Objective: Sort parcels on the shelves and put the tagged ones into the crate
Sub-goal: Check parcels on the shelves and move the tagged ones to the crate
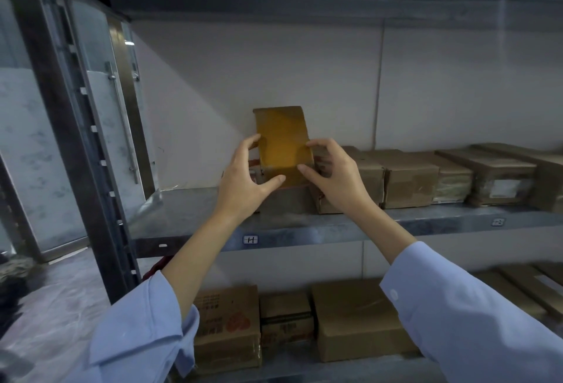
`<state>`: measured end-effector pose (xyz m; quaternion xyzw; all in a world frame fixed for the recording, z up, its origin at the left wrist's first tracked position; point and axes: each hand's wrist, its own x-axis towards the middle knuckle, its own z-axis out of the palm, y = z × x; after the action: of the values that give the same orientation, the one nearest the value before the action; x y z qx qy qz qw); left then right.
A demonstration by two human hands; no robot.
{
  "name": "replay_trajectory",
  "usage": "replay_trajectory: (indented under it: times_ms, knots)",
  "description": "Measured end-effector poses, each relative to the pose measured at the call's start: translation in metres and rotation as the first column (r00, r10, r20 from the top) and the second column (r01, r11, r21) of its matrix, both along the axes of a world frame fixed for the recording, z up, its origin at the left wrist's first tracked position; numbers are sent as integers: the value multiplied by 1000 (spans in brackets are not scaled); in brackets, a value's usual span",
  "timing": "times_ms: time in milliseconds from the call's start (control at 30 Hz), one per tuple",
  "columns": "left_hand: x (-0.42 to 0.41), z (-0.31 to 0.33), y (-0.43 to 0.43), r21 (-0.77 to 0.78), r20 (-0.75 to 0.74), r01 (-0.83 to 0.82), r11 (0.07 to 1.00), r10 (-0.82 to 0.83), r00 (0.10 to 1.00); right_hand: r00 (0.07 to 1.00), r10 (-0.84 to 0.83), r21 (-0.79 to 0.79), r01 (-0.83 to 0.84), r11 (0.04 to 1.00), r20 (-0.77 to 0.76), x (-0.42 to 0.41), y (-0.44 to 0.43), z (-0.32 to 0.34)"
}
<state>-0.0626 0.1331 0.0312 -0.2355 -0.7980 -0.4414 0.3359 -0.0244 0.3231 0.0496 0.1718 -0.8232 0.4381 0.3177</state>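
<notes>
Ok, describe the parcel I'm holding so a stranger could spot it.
On the middle metal shelf, a row of brown boxes lines the wall. The parcel sits at the row's left end, between the left hand and right hand. Unlike its low brown neighbours, it stands tall with a yellow taped face.

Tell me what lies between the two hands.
In the head view, an upright yellow-taped parcel stands between the left hand and right hand; both grip its side edges.
</notes>
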Motion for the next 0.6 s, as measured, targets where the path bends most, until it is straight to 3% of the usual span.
replay_trajectory:
  times_ms: [133, 367, 600]
  knots:
    - [4, 5, -3, 78, 42, 84, 993, -87, 995, 999, 48, -75, -48, 996, 9, -2, -3, 1]
    - [9, 13, -6, 81, 49, 66, 995, -70, 996, 999, 41, -2, -41, 999, 17, -7, -10, 2]
    - [13, 13, -10, 173, 89, 90, 981, -106, 990, 993, 107, -92, -102, 991, 51, -7, -17, 4]
